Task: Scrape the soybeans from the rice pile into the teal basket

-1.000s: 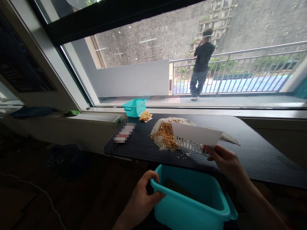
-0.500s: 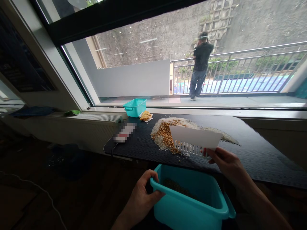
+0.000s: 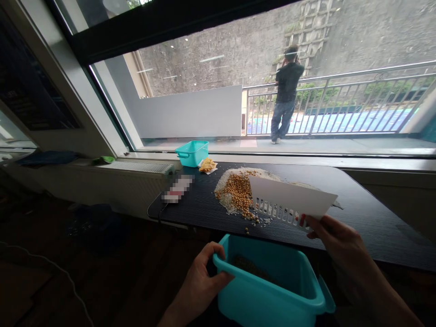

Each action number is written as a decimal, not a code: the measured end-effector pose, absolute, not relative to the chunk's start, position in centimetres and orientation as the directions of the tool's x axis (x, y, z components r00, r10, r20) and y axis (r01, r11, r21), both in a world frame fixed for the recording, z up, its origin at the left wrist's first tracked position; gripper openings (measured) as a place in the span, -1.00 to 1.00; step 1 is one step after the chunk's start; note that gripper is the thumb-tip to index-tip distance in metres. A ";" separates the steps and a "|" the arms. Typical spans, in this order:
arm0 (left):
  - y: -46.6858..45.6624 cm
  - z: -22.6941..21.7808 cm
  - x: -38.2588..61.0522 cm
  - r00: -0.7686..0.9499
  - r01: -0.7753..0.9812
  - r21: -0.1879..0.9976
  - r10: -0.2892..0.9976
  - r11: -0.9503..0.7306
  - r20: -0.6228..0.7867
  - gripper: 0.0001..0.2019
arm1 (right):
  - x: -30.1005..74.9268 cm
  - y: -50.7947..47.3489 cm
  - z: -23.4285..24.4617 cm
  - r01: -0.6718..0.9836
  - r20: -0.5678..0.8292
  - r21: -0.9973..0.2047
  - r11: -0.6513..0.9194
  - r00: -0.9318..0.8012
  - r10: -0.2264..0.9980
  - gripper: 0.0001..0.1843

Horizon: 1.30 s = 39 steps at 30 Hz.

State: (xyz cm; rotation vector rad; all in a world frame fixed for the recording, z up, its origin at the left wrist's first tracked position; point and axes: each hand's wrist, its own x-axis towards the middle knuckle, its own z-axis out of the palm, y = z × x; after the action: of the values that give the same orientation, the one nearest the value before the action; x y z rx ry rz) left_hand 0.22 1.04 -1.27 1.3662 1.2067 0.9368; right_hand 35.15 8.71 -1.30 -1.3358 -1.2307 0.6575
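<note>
My left hand [image 3: 204, 277] grips the left rim of a turquoise plastic bin [image 3: 265, 295], which stands below the table's front edge with dark grainy stuff [image 3: 250, 265] inside. Between the thumb and fingers of my right hand [image 3: 332, 234] is a white card with a row of slots [image 3: 293, 195], tilted above the table. Left of the card lies a pile of yellow-brown beans [image 3: 238, 188], ringed by white rice-like grains [image 3: 223, 181]. The card hides part of the grains behind it. A few loose beans lie near the table's front edge.
On the dark table [image 3: 200, 204], a small turquoise basket [image 3: 192, 154] stands at the back left beside a yellow crumpled item [image 3: 207, 165] on white paper. A blurred-out object [image 3: 177, 188] lies at the left edge. Beyond the window a person [image 3: 288, 95] stands at a railing.
My right hand has moved right and slightly down with the slotted card, away from the beans. One bean near the front edge has shifted left. My left hand keeps its grip on the bin.
</note>
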 end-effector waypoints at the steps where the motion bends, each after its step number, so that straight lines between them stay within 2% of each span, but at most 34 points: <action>1: 1.0 -1.2 0.2 0.187 0.173 0.984 0.979 0.047 -0.079 -0.67 | 35.1 8.4 -1.1 0.284 0.271 -0.940 0.187 0.294 0.917 -0.39; 13: 0.9 -0.9 0.1 0.171 0.179 0.983 0.982 0.049 -0.080 -0.72 | 34.3 5.3 0.8 0.316 0.187 -0.944 0.094 0.277 0.943 -0.37; 18: 0.9 -0.7 0.0 0.190 0.171 0.983 0.977 0.063 -0.096 -0.70 | 32.5 6.1 1.2 0.280 0.161 -0.953 0.112 0.156 0.975 -0.27; 24: 0.8 -0.5 0.1 0.180 0.187 0.979 0.977 0.079 -0.113 -0.67 | 32.2 5.6 1.2 0.262 0.128 -0.960 0.099 0.094 0.987 -0.27; 30: 0.8 -0.7 0.1 0.154 0.189 0.981 0.986 0.040 -0.070 -0.69 | 34.4 5.4 0.2 0.252 0.150 -0.964 0.079 0.272 0.951 -0.40; 36: 0.8 -0.6 0.0 0.184 0.194 0.980 0.980 0.041 -0.078 -0.69 | 35.6 6.2 -0.3 0.284 0.171 -0.954 0.091 0.270 0.948 -0.46; 39: 0.8 -0.5 0.0 0.182 0.203 0.978 0.980 0.046 -0.083 -0.68 | 35.1 5.8 0.2 0.298 0.180 -0.950 0.095 0.273 0.945 -0.42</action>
State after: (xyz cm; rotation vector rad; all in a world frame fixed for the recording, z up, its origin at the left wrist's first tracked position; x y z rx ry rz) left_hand -0.03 0.79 -0.46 1.3873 1.2363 0.9188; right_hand 35.12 5.79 0.20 -1.4311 -1.2406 0.7338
